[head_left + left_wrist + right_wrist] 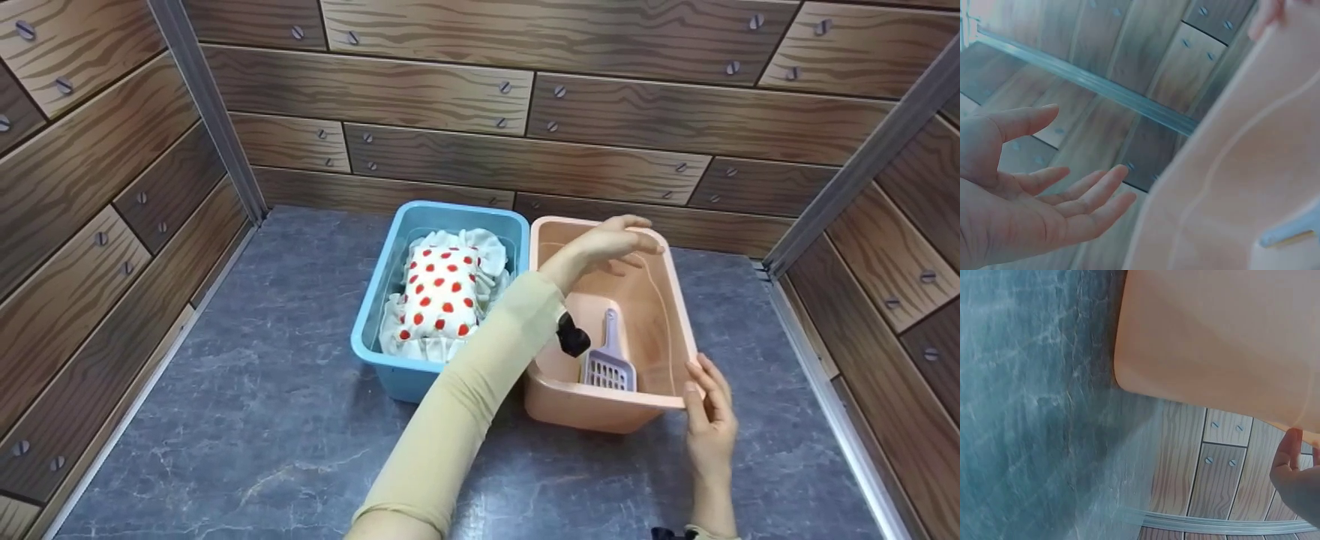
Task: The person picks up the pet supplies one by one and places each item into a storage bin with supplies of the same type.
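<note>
A peach plastic bin (555,375) stands on the right, with a lilac slotted litter scoop (611,360) lying inside it. My left hand (619,238) hovers over the bin's far right corner, its fingers loosely extended and holding nothing. The left wrist view shows that same hand (1044,208) palm visible, apart from the bin wall (1230,185). At the near right corner, my right hand (711,420) pinches the bin's rim between thumb and fingers. Its fingertips (1292,439) meet the rim in the right wrist view, where the bin's outer wall (1213,343) fills the upper right.
Close beside the peach bin on its left stands a blue bin (373,315). It holds a white frilled cloth item with red strawberry print (442,292). Wood-patterned walls (450,97) enclose the dark marbled floor (247,390) at the back and both sides.
</note>
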`<state>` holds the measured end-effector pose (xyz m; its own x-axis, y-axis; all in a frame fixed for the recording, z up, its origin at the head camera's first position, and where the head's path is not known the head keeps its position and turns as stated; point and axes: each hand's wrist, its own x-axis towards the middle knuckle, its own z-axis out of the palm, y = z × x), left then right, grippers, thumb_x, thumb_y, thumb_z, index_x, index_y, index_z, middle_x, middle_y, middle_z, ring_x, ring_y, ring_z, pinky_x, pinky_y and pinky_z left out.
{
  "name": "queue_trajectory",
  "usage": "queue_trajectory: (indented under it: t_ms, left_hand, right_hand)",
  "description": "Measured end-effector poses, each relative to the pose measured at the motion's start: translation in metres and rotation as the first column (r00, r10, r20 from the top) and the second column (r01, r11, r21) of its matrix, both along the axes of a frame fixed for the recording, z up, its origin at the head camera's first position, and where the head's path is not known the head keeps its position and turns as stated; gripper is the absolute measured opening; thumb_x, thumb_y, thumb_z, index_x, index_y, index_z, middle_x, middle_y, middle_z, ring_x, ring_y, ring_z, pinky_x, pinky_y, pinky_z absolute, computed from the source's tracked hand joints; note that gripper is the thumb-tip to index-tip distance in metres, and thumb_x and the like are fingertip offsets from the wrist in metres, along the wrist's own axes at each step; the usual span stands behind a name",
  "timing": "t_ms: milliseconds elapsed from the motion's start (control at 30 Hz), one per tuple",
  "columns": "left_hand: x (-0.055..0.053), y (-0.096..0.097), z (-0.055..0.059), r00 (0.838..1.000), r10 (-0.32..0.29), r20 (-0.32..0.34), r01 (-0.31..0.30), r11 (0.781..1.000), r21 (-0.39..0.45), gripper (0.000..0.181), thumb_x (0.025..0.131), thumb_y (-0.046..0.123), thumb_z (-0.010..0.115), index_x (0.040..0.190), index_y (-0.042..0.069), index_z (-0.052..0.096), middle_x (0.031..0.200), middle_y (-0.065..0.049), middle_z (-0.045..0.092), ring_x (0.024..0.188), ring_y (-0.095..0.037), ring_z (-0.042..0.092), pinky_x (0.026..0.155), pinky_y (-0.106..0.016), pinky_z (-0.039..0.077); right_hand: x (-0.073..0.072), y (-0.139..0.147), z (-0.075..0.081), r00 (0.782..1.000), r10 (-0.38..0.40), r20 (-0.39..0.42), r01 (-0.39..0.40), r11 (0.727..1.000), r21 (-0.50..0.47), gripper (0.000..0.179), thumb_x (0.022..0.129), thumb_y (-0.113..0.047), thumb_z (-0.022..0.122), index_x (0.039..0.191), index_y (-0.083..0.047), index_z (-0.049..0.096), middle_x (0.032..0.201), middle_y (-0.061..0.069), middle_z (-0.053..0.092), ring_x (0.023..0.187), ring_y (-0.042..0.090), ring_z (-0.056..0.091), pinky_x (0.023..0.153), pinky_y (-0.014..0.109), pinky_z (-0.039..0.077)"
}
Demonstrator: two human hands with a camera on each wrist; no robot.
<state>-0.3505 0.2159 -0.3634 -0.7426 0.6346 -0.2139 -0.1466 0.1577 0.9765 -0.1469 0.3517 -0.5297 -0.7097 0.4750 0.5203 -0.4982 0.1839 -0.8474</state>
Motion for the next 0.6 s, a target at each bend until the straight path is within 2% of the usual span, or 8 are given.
queue_trajectory:
  t_ms: [167,300,367,467,600]
  left_hand:
    - [0.015,-0.006,0.011,0.999,0.009,-0.051,-0.008,1.000,0.030,0.061,0.089,0.014,0.069,0.145,0.012,0.044,0.110,-0.001,0.067,0.099,-0.021,0.067,0.084,-0.038,0.051]
    - [0.029,-0.012,0.012,0.991,-0.003,-0.131,0.005,1.000,0.020,0.063,0.090,0.017,0.070,0.147,0.012,0.042,0.116,-0.004,0.066,0.095,-0.019,0.067,0.079,-0.032,0.050]
    - [0.036,-0.017,0.011,0.979,-0.011,-0.205,0.014,1.000,0.014,0.062,0.092,0.017,0.068,0.147,0.009,0.041,0.121,-0.010,0.064,0.097,-0.022,0.067,0.078,-0.028,0.050]
    - [0.045,-0.025,0.006,0.948,-0.020,-0.319,0.013,1.000,-0.025,0.062,0.092,0.020,0.068,0.147,0.008,0.042,0.128,-0.016,0.061,0.105,-0.023,0.065,0.084,-0.025,0.050]
    - [0.054,-0.036,-0.001,0.909,-0.051,-0.413,-0.002,0.992,-0.127,0.063,0.092,0.028,0.067,0.148,0.012,0.041,0.134,-0.013,0.058,0.116,-0.021,0.060,0.095,-0.029,0.048]
  right_hand:
    - [0.000,0.001,0.002,1.000,-0.001,0.023,0.000,1.000,0.019,0.027,0.092,0.014,0.051,0.117,0.016,0.061,0.130,-0.006,0.058,0.126,0.008,0.047,0.105,0.015,0.033]
    - [0.000,0.001,0.003,0.999,-0.011,0.035,0.010,1.000,0.024,0.026,0.092,0.014,0.051,0.117,0.017,0.060,0.130,-0.005,0.057,0.126,0.009,0.047,0.104,0.014,0.034]
    - [0.000,0.001,0.004,0.998,-0.019,0.053,0.017,1.000,0.025,0.026,0.093,0.013,0.052,0.117,0.017,0.060,0.131,-0.005,0.057,0.126,0.009,0.046,0.103,0.014,0.035]
    - [0.001,0.000,0.007,0.996,-0.027,0.083,0.025,0.999,0.026,0.026,0.094,0.011,0.052,0.118,0.017,0.059,0.131,-0.005,0.056,0.127,0.009,0.046,0.101,0.014,0.036]
    - [0.003,-0.002,0.010,0.994,-0.032,0.109,0.029,0.999,0.030,0.027,0.094,0.010,0.052,0.119,0.018,0.058,0.131,-0.005,0.056,0.126,0.008,0.046,0.099,0.014,0.037]
